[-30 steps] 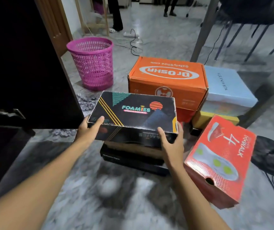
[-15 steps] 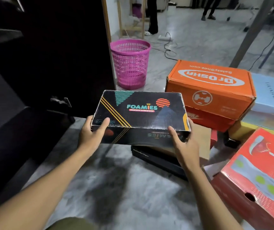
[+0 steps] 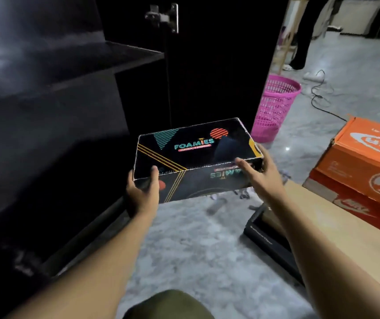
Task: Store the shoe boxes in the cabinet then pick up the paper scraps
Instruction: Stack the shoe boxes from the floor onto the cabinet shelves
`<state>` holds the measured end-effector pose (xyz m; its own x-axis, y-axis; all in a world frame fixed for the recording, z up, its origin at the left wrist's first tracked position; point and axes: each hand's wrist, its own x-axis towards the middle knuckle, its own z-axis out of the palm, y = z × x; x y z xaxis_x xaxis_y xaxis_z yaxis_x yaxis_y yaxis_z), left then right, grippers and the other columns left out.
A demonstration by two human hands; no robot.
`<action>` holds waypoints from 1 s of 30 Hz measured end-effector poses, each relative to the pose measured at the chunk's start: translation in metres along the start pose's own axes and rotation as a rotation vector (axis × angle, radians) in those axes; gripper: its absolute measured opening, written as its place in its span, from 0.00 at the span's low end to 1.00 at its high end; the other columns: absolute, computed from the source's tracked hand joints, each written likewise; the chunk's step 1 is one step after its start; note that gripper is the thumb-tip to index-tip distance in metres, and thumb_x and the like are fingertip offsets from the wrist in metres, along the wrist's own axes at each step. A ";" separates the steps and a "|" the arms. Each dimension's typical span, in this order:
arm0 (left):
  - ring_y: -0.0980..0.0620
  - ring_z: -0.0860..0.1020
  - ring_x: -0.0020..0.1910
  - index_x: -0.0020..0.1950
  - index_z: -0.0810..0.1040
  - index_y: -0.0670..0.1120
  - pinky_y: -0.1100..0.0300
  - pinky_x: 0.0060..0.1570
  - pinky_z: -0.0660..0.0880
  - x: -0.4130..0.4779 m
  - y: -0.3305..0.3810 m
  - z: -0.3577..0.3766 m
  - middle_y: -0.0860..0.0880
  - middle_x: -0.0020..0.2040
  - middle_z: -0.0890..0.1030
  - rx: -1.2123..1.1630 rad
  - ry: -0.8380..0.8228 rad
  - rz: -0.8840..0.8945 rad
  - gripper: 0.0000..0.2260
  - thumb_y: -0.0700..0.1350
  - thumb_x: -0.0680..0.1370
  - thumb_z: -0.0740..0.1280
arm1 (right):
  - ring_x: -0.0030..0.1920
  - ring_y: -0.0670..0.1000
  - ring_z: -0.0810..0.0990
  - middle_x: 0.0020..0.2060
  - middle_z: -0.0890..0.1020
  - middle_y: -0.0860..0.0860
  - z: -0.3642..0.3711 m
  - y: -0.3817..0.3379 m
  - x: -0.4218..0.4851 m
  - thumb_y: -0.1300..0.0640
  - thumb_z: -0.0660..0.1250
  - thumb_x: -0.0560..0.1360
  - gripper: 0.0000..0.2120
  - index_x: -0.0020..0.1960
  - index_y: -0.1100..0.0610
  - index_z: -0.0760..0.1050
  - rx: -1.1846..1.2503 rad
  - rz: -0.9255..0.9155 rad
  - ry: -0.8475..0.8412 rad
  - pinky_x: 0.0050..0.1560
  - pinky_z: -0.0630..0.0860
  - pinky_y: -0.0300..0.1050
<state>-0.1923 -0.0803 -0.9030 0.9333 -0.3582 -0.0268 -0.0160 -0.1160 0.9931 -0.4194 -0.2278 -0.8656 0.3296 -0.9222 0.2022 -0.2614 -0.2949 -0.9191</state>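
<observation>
L grip (image 3: pixel 142 192) + R grip (image 3: pixel 261 172) hold box (image 3: pixel 191 147) ends nr cabinet (image 3: pixel 58 125)

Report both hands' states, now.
Left hand: holding the black box by its near left corner.
Right hand: holding the same box by its right end.

The black Foamies box (image 3: pixel 196 155) no longer sits over the stack. It is now carried leftward and held clear of the floor, in front of the open cabinet (image 3: pixel 69 134). Its lid lies askew, with the right end turned away. The left hand (image 3: pixel 142 192) and right hand (image 3: pixel 260 173) travel with it, one gripping each end. The tan box (image 3: pixel 336 231) beneath it is now uncovered — at right. Paper scraps (image 3: pixel 244 192) now show under the carried box.
</observation>
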 end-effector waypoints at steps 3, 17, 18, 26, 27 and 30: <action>0.49 0.76 0.63 0.74 0.65 0.50 0.59 0.64 0.69 0.017 0.000 -0.028 0.45 0.61 0.81 0.004 0.108 -0.040 0.42 0.72 0.67 0.67 | 0.55 0.44 0.79 0.53 0.80 0.41 0.039 -0.022 0.035 0.41 0.73 0.72 0.29 0.70 0.44 0.69 0.016 -0.028 -0.145 0.60 0.77 0.48; 0.43 0.78 0.60 0.67 0.75 0.41 0.57 0.59 0.73 0.111 -0.045 -0.114 0.42 0.60 0.81 0.052 0.533 -0.089 0.25 0.48 0.72 0.74 | 0.56 0.53 0.83 0.56 0.84 0.54 0.252 0.011 0.082 0.52 0.76 0.72 0.24 0.66 0.54 0.76 0.357 0.082 -0.540 0.59 0.80 0.52; 0.43 0.79 0.59 0.66 0.76 0.41 0.58 0.58 0.74 0.111 -0.048 -0.119 0.43 0.59 0.81 0.070 0.550 -0.083 0.24 0.48 0.72 0.73 | 0.57 0.54 0.83 0.56 0.84 0.54 0.260 0.014 0.081 0.52 0.76 0.72 0.23 0.65 0.54 0.77 0.361 0.093 -0.539 0.60 0.79 0.53; 0.49 0.81 0.52 0.59 0.79 0.47 0.57 0.59 0.75 0.117 -0.099 -0.168 0.54 0.48 0.83 0.168 0.591 -0.095 0.26 0.59 0.66 0.75 | 0.54 0.51 0.81 0.56 0.81 0.54 0.334 0.024 0.063 0.60 0.72 0.75 0.24 0.69 0.57 0.72 0.369 0.080 -0.662 0.53 0.79 0.38; 0.52 0.81 0.51 0.60 0.78 0.47 0.57 0.59 0.75 0.118 -0.103 -0.174 0.56 0.47 0.82 0.189 0.579 -0.122 0.27 0.60 0.66 0.75 | 0.56 0.51 0.80 0.57 0.80 0.53 0.341 0.025 0.060 0.59 0.72 0.75 0.25 0.71 0.57 0.70 0.363 0.065 -0.680 0.57 0.78 0.40; 0.53 0.78 0.50 0.63 0.73 0.44 0.64 0.55 0.70 0.123 -0.108 -0.184 0.53 0.50 0.79 0.256 0.536 -0.195 0.25 0.52 0.72 0.75 | 0.60 0.47 0.76 0.61 0.76 0.50 0.359 0.027 0.057 0.57 0.73 0.75 0.30 0.74 0.56 0.66 0.306 0.027 -0.690 0.54 0.72 0.27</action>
<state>-0.0099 0.0582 -0.9923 0.9769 0.1990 -0.0781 0.1494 -0.3745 0.9151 -0.0817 -0.1986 -1.0001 0.8464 -0.5324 0.0129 -0.0468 -0.0985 -0.9940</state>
